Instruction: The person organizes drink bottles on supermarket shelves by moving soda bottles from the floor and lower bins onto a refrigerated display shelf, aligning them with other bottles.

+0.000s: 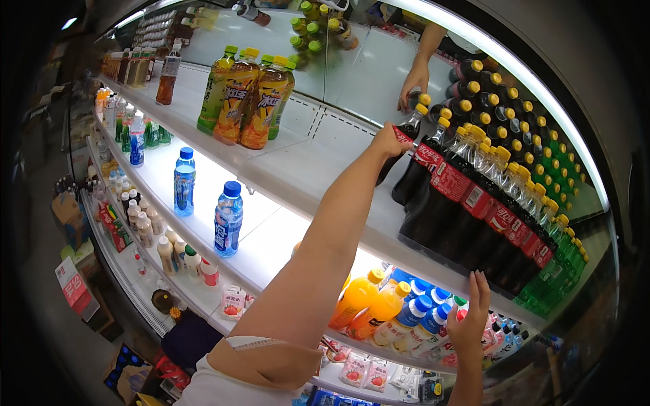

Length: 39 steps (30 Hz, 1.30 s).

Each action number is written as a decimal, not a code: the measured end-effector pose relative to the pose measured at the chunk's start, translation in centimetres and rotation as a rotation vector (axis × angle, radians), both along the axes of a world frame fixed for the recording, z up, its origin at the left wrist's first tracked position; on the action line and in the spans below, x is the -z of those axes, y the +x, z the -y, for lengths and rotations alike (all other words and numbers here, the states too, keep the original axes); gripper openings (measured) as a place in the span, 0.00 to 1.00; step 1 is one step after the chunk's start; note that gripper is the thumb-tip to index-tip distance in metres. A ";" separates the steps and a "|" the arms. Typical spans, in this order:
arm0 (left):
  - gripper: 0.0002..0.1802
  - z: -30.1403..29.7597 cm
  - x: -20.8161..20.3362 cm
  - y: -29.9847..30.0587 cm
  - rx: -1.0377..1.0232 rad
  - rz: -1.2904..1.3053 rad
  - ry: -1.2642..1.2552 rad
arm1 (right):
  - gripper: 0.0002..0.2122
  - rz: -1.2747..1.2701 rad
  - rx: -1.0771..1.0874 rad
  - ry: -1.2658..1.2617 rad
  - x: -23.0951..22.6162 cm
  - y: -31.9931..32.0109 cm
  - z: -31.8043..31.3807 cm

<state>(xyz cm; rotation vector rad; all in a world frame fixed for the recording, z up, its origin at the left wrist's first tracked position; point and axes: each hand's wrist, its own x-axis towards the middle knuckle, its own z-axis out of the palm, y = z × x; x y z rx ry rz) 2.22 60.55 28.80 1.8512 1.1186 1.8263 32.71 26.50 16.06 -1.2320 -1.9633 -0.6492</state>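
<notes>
My left hand (391, 141) reaches to the upper shelf, its fingers wrapped round a cola bottle (409, 128) with a yellow cap and red label. That bottle stands upright or nearly so at the left end of a dense block of similar cola bottles (474, 203). Part of it is hidden behind my hand. My right hand (468, 323) is raised at the shelf's front edge below the block. Its fingers are stretched and it holds nothing; I cannot tell whether the fingertips touch the edge.
Green-capped or yellow-capped green bottles (556, 274) stand right of the cola. Tea bottles (247, 101) are further left on the upper shelf (298, 159). Below are blue drink bottles (229, 220) and orange juice bottles (371, 298). A mirrored back panel (376, 68) reflects bottles and a hand.
</notes>
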 end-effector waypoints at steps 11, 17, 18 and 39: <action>0.41 8.7 -4.6 -6.4 -0.238 0.408 -0.416 | 0.33 -0.014 0.001 0.010 0.3 0.5 -0.2; 0.20 7.1 -3.5 -11.2 0.119 0.542 -0.759 | 0.32 0.005 -0.005 0.030 0.4 0.5 -0.4; 0.19 6.6 -3.4 -10.8 0.111 0.610 -0.748 | 0.33 0.004 -0.007 0.035 0.3 0.5 -0.4; 0.17 0.0 -0.9 1.8 0.526 0.762 -0.655 | 0.33 -0.003 -0.057 0.089 -0.2 0.3 -0.3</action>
